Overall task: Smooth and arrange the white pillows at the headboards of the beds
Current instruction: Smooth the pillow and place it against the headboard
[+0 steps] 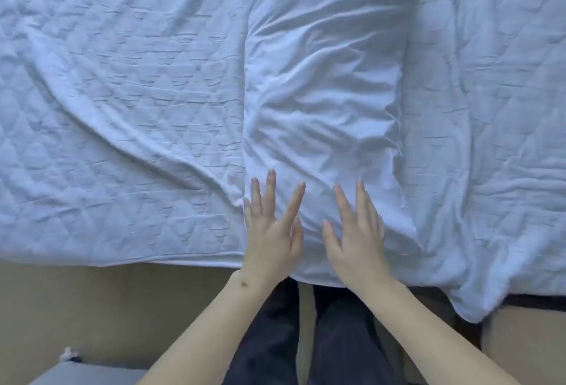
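Note:
A wrinkled white pillow point(327, 87) lies lengthwise on the bed, running from the near edge away from me. My left hand point(271, 231) rests flat on its near left corner, fingers spread. My right hand point(355, 234) lies flat beside it on the pillow's near end, fingers also apart. Neither hand grips the fabric. No headboard is visible.
A quilted white cover point(122, 115) spreads over the bed to the left, with a long fold across it. More rumpled white bedding point(496, 139) lies to the right and hangs over the edge. Beige floor point(92, 308) and my dark trousers point(275, 338) are below.

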